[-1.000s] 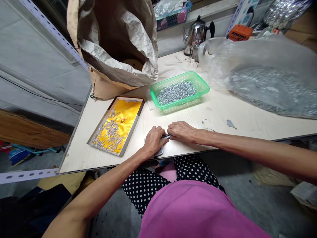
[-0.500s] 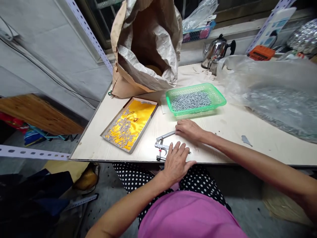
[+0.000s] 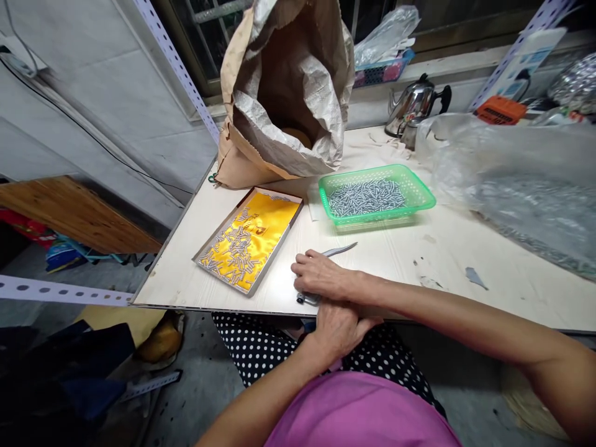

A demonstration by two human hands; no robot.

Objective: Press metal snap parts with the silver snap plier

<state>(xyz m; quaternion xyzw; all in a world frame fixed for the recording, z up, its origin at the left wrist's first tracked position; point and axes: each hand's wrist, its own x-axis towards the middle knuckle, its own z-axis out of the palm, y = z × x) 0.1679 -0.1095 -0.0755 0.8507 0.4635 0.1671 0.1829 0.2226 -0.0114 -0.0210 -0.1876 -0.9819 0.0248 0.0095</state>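
Spring-loaded metal pliers (image 3: pixel 342 249) lie at the table's front edge, mostly covered by my hands; one grey handle points to the upper right and a dark round end shows at the lower left. My right hand (image 3: pixel 321 273) is closed over the head of the pliers, its fingers curled. My left hand (image 3: pixel 339 329) rests at the table edge, its fingers hidden under the right hand and its thumb pointing right. To the left, a shallow tray (image 3: pixel 255 287) holds a yellow cloth (image 3: pixel 274 217) with many small metal pins. Beyond my hands, a green plastic basket (image 3: pixel 421 207) holds more pins.
An open paper sack (image 3: pixel 237 155) stands at the back. A metal kettle (image 3: pixel 414 102), an orange box (image 3: pixel 500 110) and a large clear plastic bag (image 3: pixel 521 161) sit at the back right. A grey scrap (image 3: pixel 475 277) lies on the table (image 3: pixel 177 273).
My right hand has moved left and toward me, from the end of the upper handle to the head of the pliers, now covering my left fingers. The view has shifted slightly.
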